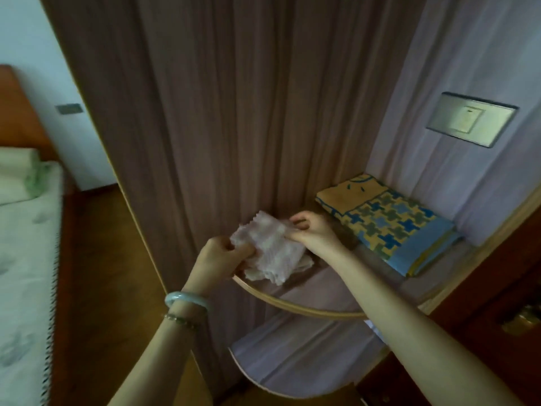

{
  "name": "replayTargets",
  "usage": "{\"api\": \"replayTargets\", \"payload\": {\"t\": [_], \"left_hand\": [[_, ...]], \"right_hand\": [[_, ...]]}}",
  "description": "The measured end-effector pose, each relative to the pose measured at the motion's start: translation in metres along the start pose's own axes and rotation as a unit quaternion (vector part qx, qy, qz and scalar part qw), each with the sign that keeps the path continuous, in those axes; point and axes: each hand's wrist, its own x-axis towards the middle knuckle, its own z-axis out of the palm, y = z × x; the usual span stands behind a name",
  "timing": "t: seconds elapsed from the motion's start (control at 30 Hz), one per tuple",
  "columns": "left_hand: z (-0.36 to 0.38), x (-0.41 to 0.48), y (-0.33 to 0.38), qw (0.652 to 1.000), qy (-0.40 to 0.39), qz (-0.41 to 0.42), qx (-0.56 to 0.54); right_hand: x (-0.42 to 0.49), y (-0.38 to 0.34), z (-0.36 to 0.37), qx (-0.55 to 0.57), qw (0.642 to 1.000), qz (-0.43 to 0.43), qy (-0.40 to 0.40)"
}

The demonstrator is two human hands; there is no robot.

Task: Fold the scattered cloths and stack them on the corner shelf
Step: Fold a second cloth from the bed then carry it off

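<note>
Hands pinch pink cloth: left hand, right hand; apparently above shelf.

2 hands, 1 pale cloth, 1 patterned cloth, 2 shelves, 1 wall sw.

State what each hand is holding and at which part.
Both hold one pale pink zigzag-edged cloth: the left hand pinches its left edge, the right hand pinches its right edge.
</note>
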Motion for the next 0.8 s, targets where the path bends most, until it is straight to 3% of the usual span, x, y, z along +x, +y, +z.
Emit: {"api": "replayTargets", "payload": {"t": [0.07,0.13,0.2,0.27,0.37,0.43,0.5,0.63,0.77,0.8], "left_hand": [[0.007,-0.008,-0.005,0.999,0.025,-0.031,0.03],[0.014,-0.015,-0.007,0.992,0.098,-0.037,0.068],[0.019,-0.02,-0.005,0.959,0.229,0.038,0.165],[0.025,-0.023,0.0,0.913,0.268,0.156,0.266],[0.041,-0.018,-0.001,0.856,0.173,0.245,0.422],[0.051,-0.017,-0.008,0.835,0.081,0.211,0.501],[0.053,-0.016,-0.015,0.825,0.029,0.169,0.539],[0.048,-0.024,-0.007,0.821,0.023,0.139,0.554],[0.034,-0.049,0.008,0.892,0.162,0.095,0.411],[0.026,-0.06,0.011,0.896,0.189,0.09,0.393]], "right_hand": [[0.002,0.005,0.0,-0.026,0.999,-0.029,-0.02],[0.003,0.002,-0.005,-0.054,0.995,-0.082,-0.012],[0.006,-0.003,-0.012,-0.128,0.978,-0.164,0.023],[0.003,-0.006,-0.011,-0.215,0.946,-0.244,-0.008],[-0.007,0.007,0.0,-0.365,0.875,-0.302,-0.104],[-0.01,0.023,0.004,-0.421,0.846,-0.291,-0.15],[-0.007,0.028,0.003,-0.428,0.844,-0.271,-0.174],[-0.002,0.024,-0.001,-0.416,0.849,-0.275,-0.178],[-0.024,0.0,-0.013,-0.302,0.884,-0.34,-0.108],[-0.034,-0.013,-0.011,-0.269,0.884,-0.365,-0.113]]}}
